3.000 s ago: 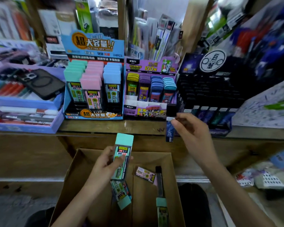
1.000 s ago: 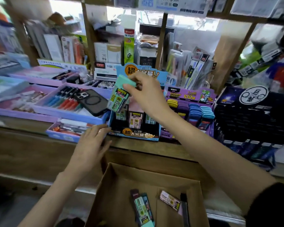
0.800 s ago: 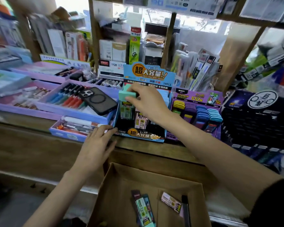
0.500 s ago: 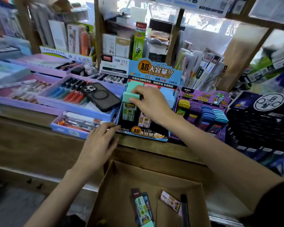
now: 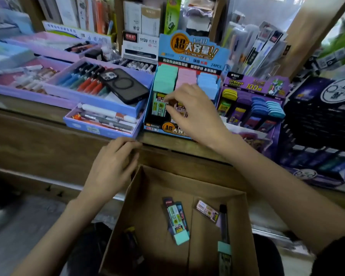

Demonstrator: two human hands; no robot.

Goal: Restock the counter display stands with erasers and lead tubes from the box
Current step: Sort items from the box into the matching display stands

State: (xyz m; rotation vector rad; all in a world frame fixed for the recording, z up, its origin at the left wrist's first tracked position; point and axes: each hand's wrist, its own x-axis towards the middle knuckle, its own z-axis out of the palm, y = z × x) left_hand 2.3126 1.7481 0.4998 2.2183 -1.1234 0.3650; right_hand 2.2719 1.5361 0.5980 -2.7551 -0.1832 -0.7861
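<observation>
A blue display stand (image 5: 193,50) on the wooden counter holds rows of mint, pink and blue capped lead tubes. My right hand (image 5: 195,114) hovers over its front, fingers loosely bent, fingertips touching the right edge of the front mint-capped tube (image 5: 159,106) seated in the left row. My left hand (image 5: 112,168) rests flat on the counter edge by the far left corner of the cardboard box (image 5: 135,198). On the box floor lie a mint-capped tube (image 5: 176,220), a small pink-labelled pack (image 5: 207,211) and a long dark tube (image 5: 223,246).
A purple stand (image 5: 253,86) of coloured erasers or tubes sits right of the blue one, then a black stand (image 5: 317,120). Lilac pen trays (image 5: 100,126) and a black phone (image 5: 124,84) lie to the left. Shelves of stationery rise behind.
My right hand carried the mint-capped tube to the blue stand, set it in the left row, and has slid down off its cap. My left hand dropped from the stand's corner to the counter edge.
</observation>
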